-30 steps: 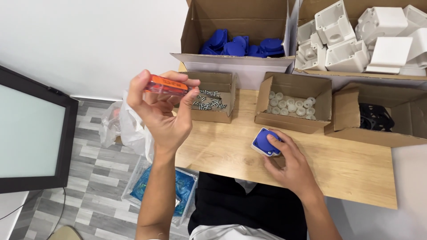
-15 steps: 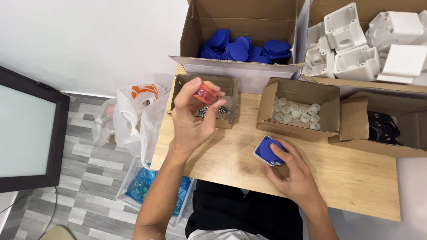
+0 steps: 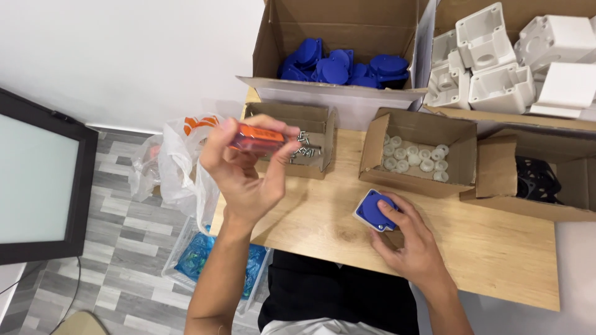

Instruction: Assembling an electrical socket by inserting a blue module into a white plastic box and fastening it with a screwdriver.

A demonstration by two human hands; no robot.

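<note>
The left hand point(image 3: 245, 174) is raised above the bench point(image 3: 472, 248), its grip clenched around an orange-handled screwdriver point(image 3: 257, 139) held level, the tip pointing toward the screw box point(image 3: 298, 146). That small open carton sits at the bench's left rear and holds a scatter of little silver screws point(image 3: 302, 149).

The right hand point(image 3: 406, 239) rests on the bench near the front edge, its grip closed over a small grey housing with a blue lid point(image 3: 374, 209), pressing it down onto the wood; fingers cover its right side.

Just behind that piece stands a second open carton point(image 3: 419, 155) with a layer of small white round caps point(image 3: 413, 158) in the bottom. To its right, a third carton point(image 3: 540, 183) with its flap up holds black parts point(image 3: 537, 180); what they are I cannot tell.

At the back, a larger carton point(image 3: 335, 37) is filled with blue lids point(image 3: 338, 62) piled loosely. Beside it on the right, another large carton point(image 3: 447, 111) is stacked with white box housings point(image 3: 496, 49), several with round openings showing.

Off the bench's left edge hangs a clear plastic bag point(image 3: 171, 167), and below it on the floor sits a clear bin point(image 3: 205, 260) with blue wrapped things inside. A dark-framed screen point(image 3: 37, 180) stands at far left.
</note>
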